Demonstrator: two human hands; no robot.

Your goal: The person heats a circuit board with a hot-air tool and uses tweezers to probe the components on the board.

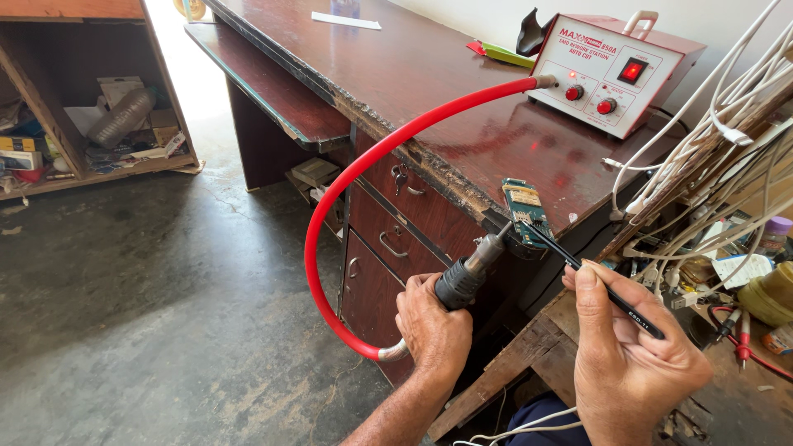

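Board (pixel 526 213): small green circuit board, lying at the desk (pixel 429 91) front edge, tilted, one end overhanging the worn lip.

Left hand (pixel 431 326) wrapped tight around the grey hot-air wand (pixel 469 274); nozzle tip aimed up at the board's lower left corner, just beside it. Red hose (pixel 347 177) loops from the wand's rear, out over the floor, and back up to the red-and-white station (pixel 611 70) standing on the desk top; its red light is lit.

Right hand (pixel 624 351) pinches black tweezers (pixel 591 277) between thumb and fingers, held like a pen; tips meet the board's lower edge.

White cables (pixel 710 124) hang in a tangle to the right, over a cluttered wooden bench (pixel 529 355). Drawers (pixel 388 239) below the desk top, shut. Open shelf (pixel 91 124) with odds and ends at far left, on concrete floor.
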